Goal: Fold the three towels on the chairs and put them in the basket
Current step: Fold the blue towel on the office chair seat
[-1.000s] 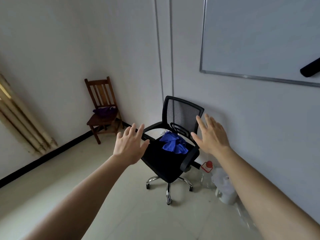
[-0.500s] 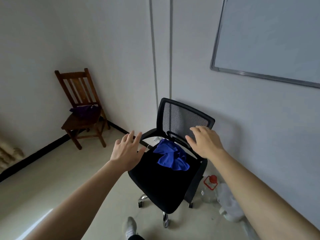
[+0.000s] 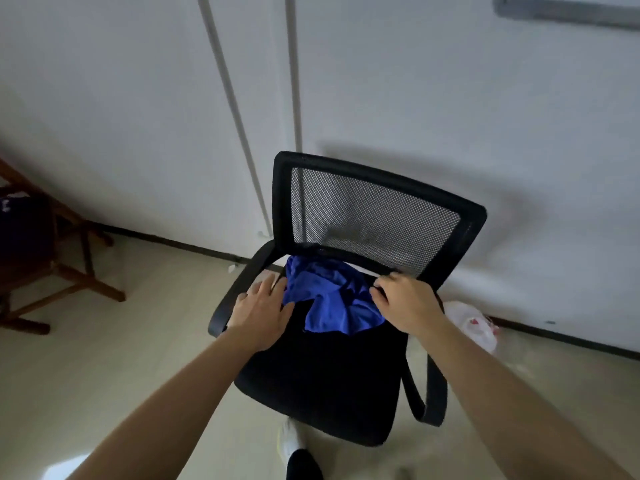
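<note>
Left hand (image 3: 261, 315) flat beside crumpled blue towel (image 3: 332, 303) on office chair (image 3: 322, 382) seat, right hand (image 3: 405, 303) fingers curled at towel edge, grip unclear.

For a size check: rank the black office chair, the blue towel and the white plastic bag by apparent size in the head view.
1. black office chair
2. blue towel
3. white plastic bag, farther off, so true size is unsure

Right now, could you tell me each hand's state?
Left hand: open, beside the crumpled blue cloth towel.
Right hand: curled at towel's edge; grip unclear.
</note>
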Action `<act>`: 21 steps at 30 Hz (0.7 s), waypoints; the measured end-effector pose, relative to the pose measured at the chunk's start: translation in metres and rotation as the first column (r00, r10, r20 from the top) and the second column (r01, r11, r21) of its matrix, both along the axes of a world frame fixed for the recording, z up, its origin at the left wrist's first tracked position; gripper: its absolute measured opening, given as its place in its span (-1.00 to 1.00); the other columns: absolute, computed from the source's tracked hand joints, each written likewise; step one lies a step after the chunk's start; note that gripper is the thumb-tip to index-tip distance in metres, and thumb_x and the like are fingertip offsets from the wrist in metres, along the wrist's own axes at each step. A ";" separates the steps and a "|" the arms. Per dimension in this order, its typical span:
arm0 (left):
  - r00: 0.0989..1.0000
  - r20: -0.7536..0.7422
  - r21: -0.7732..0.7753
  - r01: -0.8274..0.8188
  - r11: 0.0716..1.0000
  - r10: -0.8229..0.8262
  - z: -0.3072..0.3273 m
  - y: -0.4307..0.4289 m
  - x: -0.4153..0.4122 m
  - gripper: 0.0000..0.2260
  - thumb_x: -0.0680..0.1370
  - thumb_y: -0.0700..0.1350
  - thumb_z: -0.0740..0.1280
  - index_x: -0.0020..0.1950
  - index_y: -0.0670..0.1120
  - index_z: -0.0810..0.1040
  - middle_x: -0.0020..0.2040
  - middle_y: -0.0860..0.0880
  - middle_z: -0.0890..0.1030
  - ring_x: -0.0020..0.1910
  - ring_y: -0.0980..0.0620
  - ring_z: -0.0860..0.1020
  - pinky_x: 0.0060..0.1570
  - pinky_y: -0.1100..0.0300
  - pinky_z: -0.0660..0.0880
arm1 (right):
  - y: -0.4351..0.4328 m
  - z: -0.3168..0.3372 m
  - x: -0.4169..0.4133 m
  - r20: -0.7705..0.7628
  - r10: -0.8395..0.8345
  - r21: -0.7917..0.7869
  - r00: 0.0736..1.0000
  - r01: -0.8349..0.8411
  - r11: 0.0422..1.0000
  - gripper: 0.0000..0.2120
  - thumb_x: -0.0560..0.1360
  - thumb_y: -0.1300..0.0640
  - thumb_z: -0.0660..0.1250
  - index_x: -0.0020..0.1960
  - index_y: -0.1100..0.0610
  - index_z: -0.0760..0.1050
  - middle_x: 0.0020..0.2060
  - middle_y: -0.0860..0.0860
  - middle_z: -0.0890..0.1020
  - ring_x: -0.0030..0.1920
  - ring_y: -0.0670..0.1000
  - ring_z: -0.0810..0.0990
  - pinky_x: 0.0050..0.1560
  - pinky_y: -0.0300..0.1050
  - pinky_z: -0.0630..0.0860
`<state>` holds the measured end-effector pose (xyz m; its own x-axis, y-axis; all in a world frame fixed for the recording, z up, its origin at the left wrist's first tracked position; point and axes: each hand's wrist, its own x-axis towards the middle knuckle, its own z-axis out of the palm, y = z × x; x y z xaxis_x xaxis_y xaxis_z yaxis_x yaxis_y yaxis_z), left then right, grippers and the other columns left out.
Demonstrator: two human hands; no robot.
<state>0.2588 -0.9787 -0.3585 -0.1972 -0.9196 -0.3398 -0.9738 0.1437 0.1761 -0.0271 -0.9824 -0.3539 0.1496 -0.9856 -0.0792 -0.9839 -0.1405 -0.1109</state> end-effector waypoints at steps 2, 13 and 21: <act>0.999 -0.048 0.039 -0.002 0.999 0.004 -0.036 -0.016 0.001 -0.49 0.65 0.16 0.04 0.57 0.02 0.11 0.57 -0.03 0.16 0.49 -0.13 0.25 0.35 -0.11 0.32 | -0.005 -0.038 0.012 0.007 -0.005 0.040 1.000 0.005 0.999 -0.75 0.58 -0.07 0.23 -0.03 0.05 0.61 -0.16 0.00 0.64 -0.11 0.08 0.64 -0.25 -0.06 0.53; 0.886 -0.325 0.136 -0.302 0.943 0.331 -0.266 -0.052 0.003 -0.56 0.58 -0.16 0.26 0.47 -0.12 0.34 0.37 -0.14 0.43 0.28 -0.19 0.47 0.12 -0.03 0.43 | -0.030 -0.290 0.078 0.170 0.069 -0.135 0.983 -0.046 0.990 -0.70 0.54 0.18 0.37 0.24 0.23 0.57 0.27 0.14 0.57 0.20 0.18 0.58 0.07 0.06 0.56; 0.979 -0.158 -0.108 -0.146 0.983 0.128 -0.322 -0.057 0.009 -0.67 0.53 -0.04 0.36 0.25 -0.14 0.53 0.16 -0.21 0.47 0.10 -0.26 0.44 -0.16 -0.06 0.52 | -0.073 -0.336 0.105 0.151 0.023 -0.126 0.988 -0.004 0.992 -0.46 0.48 0.04 0.45 0.38 0.24 0.45 -0.06 0.17 0.66 -0.10 0.20 0.64 -0.10 0.08 0.55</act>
